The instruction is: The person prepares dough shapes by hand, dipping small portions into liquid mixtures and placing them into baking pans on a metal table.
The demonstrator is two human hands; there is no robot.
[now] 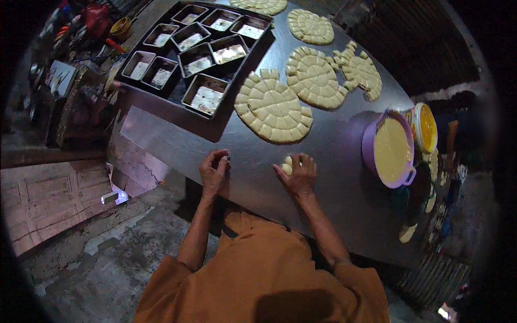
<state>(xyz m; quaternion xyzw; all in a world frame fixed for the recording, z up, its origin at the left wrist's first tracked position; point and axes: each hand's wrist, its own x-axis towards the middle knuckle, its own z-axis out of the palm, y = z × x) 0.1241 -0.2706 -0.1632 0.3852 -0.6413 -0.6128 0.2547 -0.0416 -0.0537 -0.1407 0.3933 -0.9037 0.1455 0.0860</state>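
My right hand (pixel 299 175) is curled round pale dough balls (pixel 287 167) on the metal table, with thumb and fingers on either side of them. To its left, near the table's front edge, my left hand (pixel 214 168) has its fingers bent in toward the thumb. A small dark spot shows at those fingertips, too small to name. Just beyond my hands lies a large flat round of dough (pixel 273 107), scored into segments. Further back are a second scored round (pixel 314 77), a dough piece with an uneven outline (pixel 362 71) and another round (pixel 311 27).
A black baking tray (pixel 177 97) holding several rectangular tins (pixel 206 96) sits at the far left of the metal table (pixel 177 132). On the right stands a purple basin (pixel 369 141) of pale yellow dough or batter, beside a yellow tub (pixel 427 129). Clutter fills the left background.
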